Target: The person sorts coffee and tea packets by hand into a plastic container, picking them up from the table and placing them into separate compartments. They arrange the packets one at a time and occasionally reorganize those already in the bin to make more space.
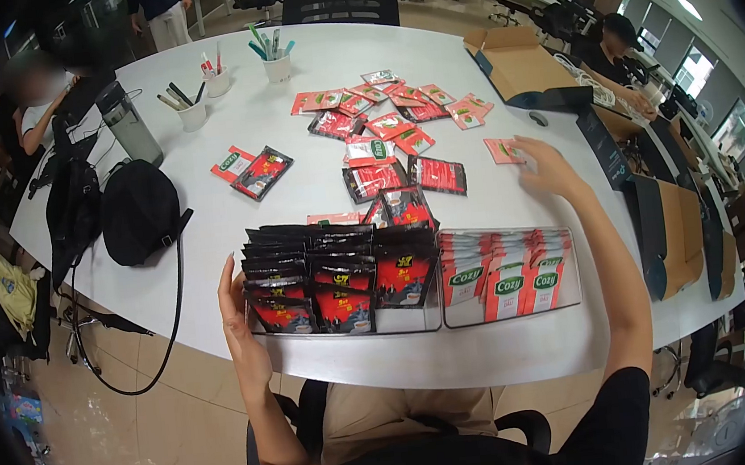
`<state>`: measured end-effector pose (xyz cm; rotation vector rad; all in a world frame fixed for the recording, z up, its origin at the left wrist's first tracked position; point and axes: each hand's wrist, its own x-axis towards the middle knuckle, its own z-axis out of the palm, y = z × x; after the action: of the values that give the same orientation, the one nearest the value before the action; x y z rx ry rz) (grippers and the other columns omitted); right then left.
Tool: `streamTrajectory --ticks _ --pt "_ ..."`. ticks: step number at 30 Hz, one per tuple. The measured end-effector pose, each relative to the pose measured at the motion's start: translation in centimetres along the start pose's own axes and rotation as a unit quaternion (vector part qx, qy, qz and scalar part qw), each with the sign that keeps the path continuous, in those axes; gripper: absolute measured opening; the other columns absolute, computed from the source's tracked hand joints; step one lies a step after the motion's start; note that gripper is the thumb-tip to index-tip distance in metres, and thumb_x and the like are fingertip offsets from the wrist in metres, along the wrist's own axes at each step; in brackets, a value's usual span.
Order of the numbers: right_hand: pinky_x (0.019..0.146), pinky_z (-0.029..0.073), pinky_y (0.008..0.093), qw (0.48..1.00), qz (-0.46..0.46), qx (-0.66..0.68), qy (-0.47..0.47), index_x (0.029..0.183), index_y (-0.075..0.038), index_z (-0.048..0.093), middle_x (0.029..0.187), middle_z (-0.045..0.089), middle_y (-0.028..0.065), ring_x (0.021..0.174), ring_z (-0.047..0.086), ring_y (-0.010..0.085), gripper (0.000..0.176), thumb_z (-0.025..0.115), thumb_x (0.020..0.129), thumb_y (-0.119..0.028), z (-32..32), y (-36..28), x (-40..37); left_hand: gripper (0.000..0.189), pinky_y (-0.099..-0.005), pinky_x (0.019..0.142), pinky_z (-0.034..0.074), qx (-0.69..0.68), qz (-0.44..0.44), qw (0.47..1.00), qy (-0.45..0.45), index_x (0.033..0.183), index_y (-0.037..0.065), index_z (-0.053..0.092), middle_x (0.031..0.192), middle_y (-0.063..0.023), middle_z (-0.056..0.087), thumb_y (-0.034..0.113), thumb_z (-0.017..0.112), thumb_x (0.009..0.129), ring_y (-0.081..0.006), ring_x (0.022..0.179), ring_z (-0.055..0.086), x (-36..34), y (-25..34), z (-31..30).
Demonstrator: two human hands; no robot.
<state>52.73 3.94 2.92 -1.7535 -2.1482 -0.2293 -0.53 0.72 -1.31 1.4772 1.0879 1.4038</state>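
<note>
My left hand (239,321) rests with its fingers against the left side of a clear divided box (417,320). Black and red coffee sachets (283,313) stand in rows in the box's left compartment. Pink and white Cozy sachets (509,284) stand in the right one. Further right, my right hand (545,165) reaches over the table and its fingertips touch a single pink sachet (503,151). Beyond the box lies a loose pile of pink sachets (390,126) mixed with black and red ones (437,175). Two more sachets (262,173) lie left of the pile.
On the white table (331,362) are cups of pens (278,67), a bottle (129,126), a black cap (139,210) and a black bag (74,207). Open cardboard boxes (522,66) line the right edge, near a computer mouse (538,118). Other people sit and stand around.
</note>
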Motion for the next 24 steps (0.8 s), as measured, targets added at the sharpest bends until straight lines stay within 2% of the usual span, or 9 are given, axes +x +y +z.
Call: streamTrajectory --ticks 2,5,6,9,12,15,18,20,24 --pt "0.087 0.05 0.0389 0.991 0.032 0.12 -0.05 0.125 -0.005 0.056 0.118 0.062 0.0176 0.104 0.061 0.0319 0.052 0.061 0.074 -0.007 1.7 0.2 2.0 0.1 -0.0417 0.104 0.034 0.014 -0.007 1.0 0.003 0.146 0.008 0.031 0.127 -0.0182 0.05 0.084 0.022 0.081 -0.0266 0.122 0.047 0.0 0.2 0.0" --pt "0.081 0.05 0.0409 0.991 0.048 -0.016 -0.12 0.126 -0.007 0.055 0.108 0.065 0.0169 0.096 0.062 0.0344 0.05 0.058 0.076 -0.007 1.6 -0.8 3.8 0.099 -0.04 0.102 0.037 0.024 -0.012 1.0 0.015 0.145 0.008 0.033 0.123 -0.0166 0.052 0.084 0.022 0.081 -0.0246 0.118 0.05 -0.1 0.5 0.4" --pt "0.077 0.049 0.043 0.998 -0.002 -0.042 -0.055 0.123 -0.007 0.057 0.101 0.066 0.0169 0.09 0.062 0.0344 0.043 0.054 0.079 -0.006 2.4 -0.6 3.6 0.1 -0.0397 0.102 0.037 0.03 -0.013 0.999 0.021 0.145 0.008 0.033 0.122 -0.0164 0.053 0.084 0.022 0.081 -0.0242 0.117 0.05 -0.1 0.5 0.5" --pt "0.074 0.048 0.0433 0.997 0.023 -0.064 -0.029 0.12 -0.008 0.06 0.095 0.066 0.0184 0.084 0.062 0.0371 0.04 0.055 0.081 -0.005 2.9 1.1 4.6 0.102 -0.038 0.1 0.039 0.042 -0.013 0.999 0.027 0.145 0.008 0.034 0.12 -0.0153 0.054 0.086 0.02 0.079 -0.023 0.114 0.052 -0.1 0.4 0.4" --pt "0.073 0.048 0.044 0.997 0.024 -0.036 0.069 0.122 -0.008 0.06 0.095 0.065 0.0187 0.083 0.062 0.0375 0.038 0.053 0.084 -0.005 3.2 3.3 7.1 0.104 -0.0368 0.098 0.04 0.04 -0.008 0.999 0.028 0.144 0.008 0.034 0.119 -0.0145 0.055 0.087 0.019 0.078 -0.0226 0.112 0.053 -0.1 0.3 0.5" --pt "0.078 0.05 0.042 0.992 0.104 -0.018 0.062 0.12 -0.006 0.061 0.098 0.067 0.0187 0.089 0.063 0.0352 0.034 0.048 0.088 -0.006 3.5 3.9 10.1 0.105 -0.0366 0.097 0.041 0.056 -0.006 0.998 0.039 0.144 0.008 0.035 0.12 -0.0151 0.055 0.087 0.019 0.078 -0.0227 0.112 0.053 -0.1 0.4 0.7" --pt "0.082 0.049 0.0389 0.988 0.071 0.112 0.074 0.119 -0.005 0.061 0.104 0.065 0.0195 0.094 0.063 0.0341 0.032 0.052 0.089 -0.012 7.3 7.9 12.8 0.105 -0.0365 0.097 0.042 0.065 -0.005 0.997 0.036 0.144 0.007 0.035 0.122 -0.0161 0.054 0.087 0.02 0.077 -0.0231 0.112 0.053 -0.2 0.4 0.5" --pt "0.084 0.048 0.0377 0.983 0.085 0.164 0.013 0.119 -0.004 0.061 0.107 0.065 0.0193 0.097 0.062 0.0331 0.035 0.056 0.087 -0.019 9.5 8.8 13.8 0.105 -0.0364 0.097 0.042 0.071 -0.002 0.996 0.049 0.143 0.007 0.036 0.122 -0.0167 0.054 0.087 0.021 0.078 -0.0232 0.113 0.054 -0.2 0.6 0.8" --pt "0.085 0.047 0.0374 0.983 0.045 0.178 0.012 0.12 -0.004 0.06 0.108 0.064 0.0182 0.099 0.061 0.032 0.044 0.063 0.084 -0.03 8.6 6.1 13.9 0.105 -0.0356 0.097 0.042 0.075 -0.01 0.996 0.056 0.143 0.007 0.037 0.122 -0.0177 0.055 0.087 0.022 0.077 -0.0234 0.113 0.054 -0.2 0.4 0.8"
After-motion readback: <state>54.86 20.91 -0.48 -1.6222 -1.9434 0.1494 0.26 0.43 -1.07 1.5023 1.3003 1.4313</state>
